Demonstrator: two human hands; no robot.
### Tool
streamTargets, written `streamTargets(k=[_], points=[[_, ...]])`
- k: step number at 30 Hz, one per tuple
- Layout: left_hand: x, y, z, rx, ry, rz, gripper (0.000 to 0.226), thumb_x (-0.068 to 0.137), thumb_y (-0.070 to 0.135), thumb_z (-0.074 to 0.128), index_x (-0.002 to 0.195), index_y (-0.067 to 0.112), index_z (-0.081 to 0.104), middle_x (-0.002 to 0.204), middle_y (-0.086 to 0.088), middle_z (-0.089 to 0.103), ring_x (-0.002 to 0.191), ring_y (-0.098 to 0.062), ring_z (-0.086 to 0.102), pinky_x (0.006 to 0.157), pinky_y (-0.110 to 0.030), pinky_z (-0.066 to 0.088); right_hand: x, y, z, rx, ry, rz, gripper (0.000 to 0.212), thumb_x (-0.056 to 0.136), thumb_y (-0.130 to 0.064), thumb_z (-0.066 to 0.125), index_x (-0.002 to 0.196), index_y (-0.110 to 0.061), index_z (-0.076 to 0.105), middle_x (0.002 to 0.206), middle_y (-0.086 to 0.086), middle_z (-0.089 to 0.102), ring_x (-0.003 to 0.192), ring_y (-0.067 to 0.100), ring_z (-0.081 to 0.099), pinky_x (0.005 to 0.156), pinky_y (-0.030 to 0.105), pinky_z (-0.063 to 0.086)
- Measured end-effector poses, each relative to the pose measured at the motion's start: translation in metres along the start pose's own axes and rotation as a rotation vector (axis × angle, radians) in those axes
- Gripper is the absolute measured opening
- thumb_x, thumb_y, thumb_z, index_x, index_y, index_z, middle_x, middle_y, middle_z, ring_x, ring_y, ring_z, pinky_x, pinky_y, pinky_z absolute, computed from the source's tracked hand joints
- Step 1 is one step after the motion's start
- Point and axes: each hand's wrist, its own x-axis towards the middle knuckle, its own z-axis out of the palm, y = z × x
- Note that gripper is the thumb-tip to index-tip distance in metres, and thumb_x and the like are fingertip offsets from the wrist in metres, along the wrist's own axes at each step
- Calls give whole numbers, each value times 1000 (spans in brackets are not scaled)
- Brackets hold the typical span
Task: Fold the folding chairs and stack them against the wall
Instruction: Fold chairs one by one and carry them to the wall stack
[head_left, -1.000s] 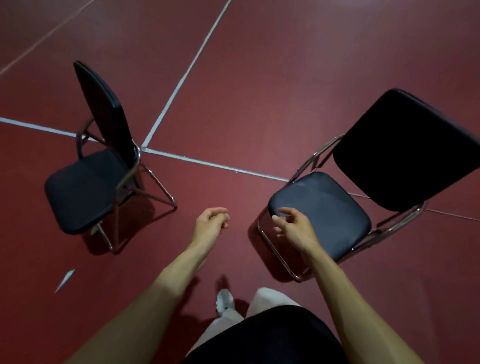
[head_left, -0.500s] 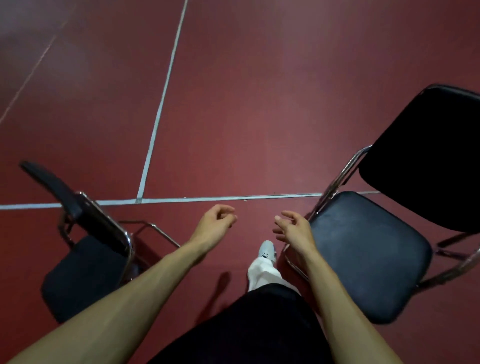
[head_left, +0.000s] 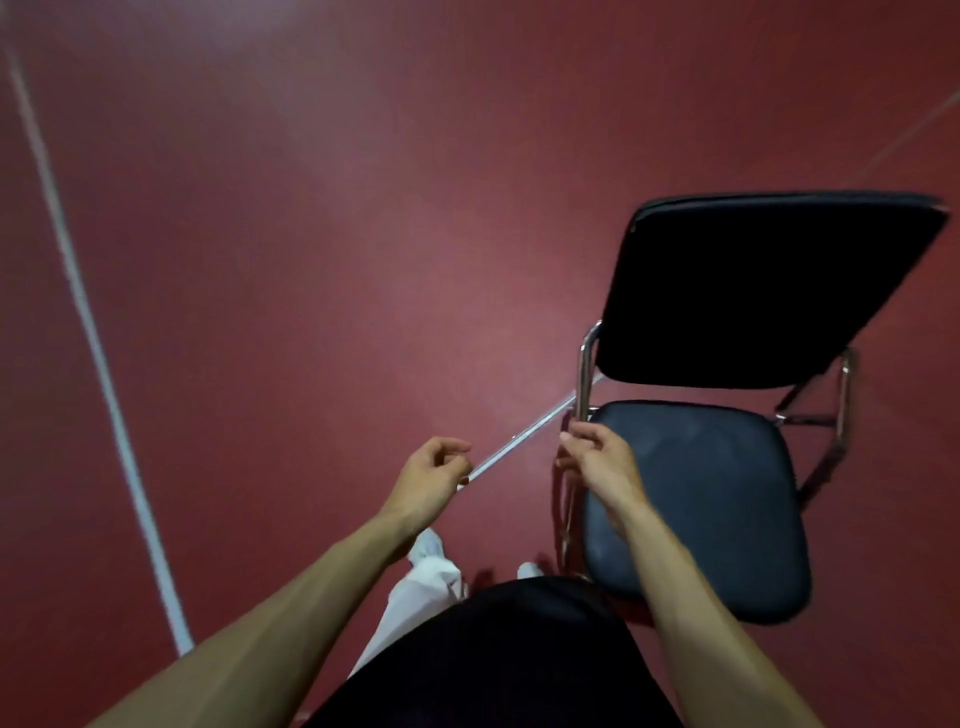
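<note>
One unfolded folding chair stands at the right, with a black padded seat (head_left: 717, 499), a black backrest (head_left: 753, 291) and a chrome tube frame (head_left: 586, 364). My right hand (head_left: 602, 462) hovers at the seat's left edge beside the frame tube. Its fingers are loosely curled and I see no closed grip on the tube. My left hand (head_left: 428, 480) hangs in the air left of the chair, loosely curled and holding nothing. No second chair and no wall are in view.
The floor is dark red with a white line (head_left: 104, 364) running down the left side and a thinner line (head_left: 519, 436) leading to the chair. My white shoes (head_left: 428, 545) and dark clothing fill the lower middle.
I have stepped forward and turned right. The left chair has dropped out of view. The right chair is now close, and my right hand has come to its seat edge.
</note>
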Motion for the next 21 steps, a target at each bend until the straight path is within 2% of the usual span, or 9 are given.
streamTargets(k=[3,9,15,18,21], points=[[48,23,-3,58,-139,21,17,92,5,55,106,12,62,92,-2,64,76,-11,61,69,-18,47,12,1,-1,113,175,36,27,91,-15,61,117,-9,58,92,9,67,74,19,63,71,31,53],[129,66,-25,232,-396,107,20,94,4,52,111,10,62,92,-3,65,81,-12,61,76,-19,48,19,-7,48,327,446,123,23,93,-9,58,116,-11,56,80,2,63,65,14,58,62,25,48],[173,92,-9,373,-592,159,19,95,11,51,112,15,61,106,-5,67,86,-13,63,87,-30,51,20,-16,72,361,575,116,29,93,-13,59,121,-13,53,84,1,63,69,13,58,67,24,49],[176,93,9,464,-674,168,20,95,10,52,113,13,61,103,-5,66,82,-13,61,85,-30,50,14,-2,63,425,686,146,36,92,-11,60,127,-5,51,81,-1,61,67,14,59,71,32,49],[170,85,34,641,-742,225,20,94,11,53,110,17,62,100,-5,67,85,-16,60,94,-39,50,0,23,48,546,832,154,34,93,-12,59,126,-6,52,84,-2,60,69,17,62,72,34,52]])
